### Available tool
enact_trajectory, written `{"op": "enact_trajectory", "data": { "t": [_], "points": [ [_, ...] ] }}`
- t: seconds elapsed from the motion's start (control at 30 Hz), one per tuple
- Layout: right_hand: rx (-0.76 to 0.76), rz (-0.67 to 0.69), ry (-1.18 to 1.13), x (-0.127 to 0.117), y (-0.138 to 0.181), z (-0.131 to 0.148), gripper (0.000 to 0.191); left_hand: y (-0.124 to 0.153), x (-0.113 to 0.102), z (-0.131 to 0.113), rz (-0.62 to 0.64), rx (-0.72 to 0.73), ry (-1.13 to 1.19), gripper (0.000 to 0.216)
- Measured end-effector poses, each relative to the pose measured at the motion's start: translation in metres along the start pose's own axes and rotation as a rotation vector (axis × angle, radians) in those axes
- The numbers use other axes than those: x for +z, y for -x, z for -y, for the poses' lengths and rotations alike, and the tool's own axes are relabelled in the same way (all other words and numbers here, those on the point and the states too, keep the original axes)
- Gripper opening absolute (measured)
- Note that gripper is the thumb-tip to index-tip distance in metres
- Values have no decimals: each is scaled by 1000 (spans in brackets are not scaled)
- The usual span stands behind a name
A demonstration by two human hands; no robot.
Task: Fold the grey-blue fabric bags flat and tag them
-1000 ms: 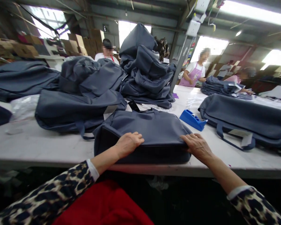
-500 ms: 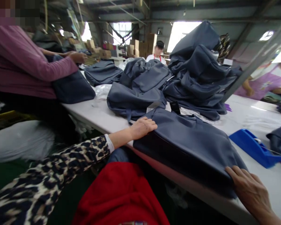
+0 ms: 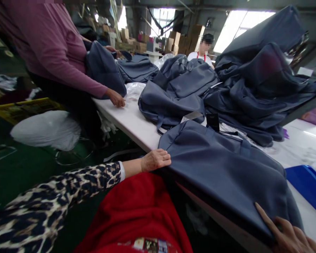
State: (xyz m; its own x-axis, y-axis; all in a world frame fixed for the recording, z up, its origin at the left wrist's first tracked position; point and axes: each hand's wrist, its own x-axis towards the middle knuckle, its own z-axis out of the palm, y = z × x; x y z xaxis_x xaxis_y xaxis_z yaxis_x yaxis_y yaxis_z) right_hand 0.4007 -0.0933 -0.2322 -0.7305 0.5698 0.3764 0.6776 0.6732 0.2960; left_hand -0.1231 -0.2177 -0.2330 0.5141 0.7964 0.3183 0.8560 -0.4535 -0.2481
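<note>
A dark blue bag (image 3: 216,168) with a smooth, leather-like surface lies on the white table in front of me, its near side over the table edge. My left hand (image 3: 156,160) is closed on its near left corner, fingers pressed together. At the near right corner is my right hand (image 3: 292,232), the index finger stretched along the bag's surface and the other fingers bent; its thumb is hidden. Beyond the bag's far side show a black tag (image 3: 212,122) and a grey-white label (image 3: 191,116).
More dark blue bags are heaped behind, with a tall pile (image 3: 252,80) at right. A blue tape dispenser (image 3: 308,186) sits right of my bag. A co-worker in a pink sleeve (image 3: 76,66) stands left, beside a plastic-covered stool (image 3: 47,130). Another person (image 3: 202,52) is farther back.
The bag now lies flatter, with more of its upper face showing. My left hand has come nearer, and my right index finger has straightened. The co-worker's near hand has dropped to the table edge.
</note>
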Motion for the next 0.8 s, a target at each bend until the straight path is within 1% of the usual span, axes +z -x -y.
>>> {"op": "enact_trajectory", "data": {
  "t": [0.1, 0.2, 0.3, 0.4, 0.47, 0.5, 0.57, 0.6, 0.67, 0.7, 0.77, 0.8],
  "points": [
    [-46, 57, 116, -4, 3, 1, 87, 2, 4, 2, -21, 21, 38, 23],
    [-47, 44, 124, -11, -9, 15, 82, -4, 2, 3, 20, -28, 60, 26],
    [-93, -18, 10, -18, -40, 48, 70, -13, -3, 2, 88, -96, 70, 33],
    [-203, -54, -94, -20, -79, 85, 46, -23, -15, 1, 114, -123, 66, 37],
    [-271, -37, -116, -20, -100, 101, 29, -28, -26, -6, 52, -151, 40, 36],
    [-282, -27, -127, -21, -108, 105, 25, -29, -31, -13, -1, -170, 28, 35],
    [-244, -25, -157, -21, -117, 106, 21, -30, -38, -34, -150, -184, 25, 35],
    [-211, -26, -178, -22, -119, 104, 22, -29, -38, -47, -221, -173, 39, 35],
    [-141, -17, -223, -25, -122, 99, 27, -27, -29, -73, -303, -97, 82, 31],
    [-114, -10, -244, -27, -124, 97, 30, -25, -20, -85, -311, -48, 100, 29],
    [-72, 8, -278, -31, -127, 96, 32, -24, 5, -103, -278, 22, 116, 28],
    [-55, 12, -290, -32, -128, 96, 33, -23, 18, -107, -267, 49, 114, 29]
  ]
}}
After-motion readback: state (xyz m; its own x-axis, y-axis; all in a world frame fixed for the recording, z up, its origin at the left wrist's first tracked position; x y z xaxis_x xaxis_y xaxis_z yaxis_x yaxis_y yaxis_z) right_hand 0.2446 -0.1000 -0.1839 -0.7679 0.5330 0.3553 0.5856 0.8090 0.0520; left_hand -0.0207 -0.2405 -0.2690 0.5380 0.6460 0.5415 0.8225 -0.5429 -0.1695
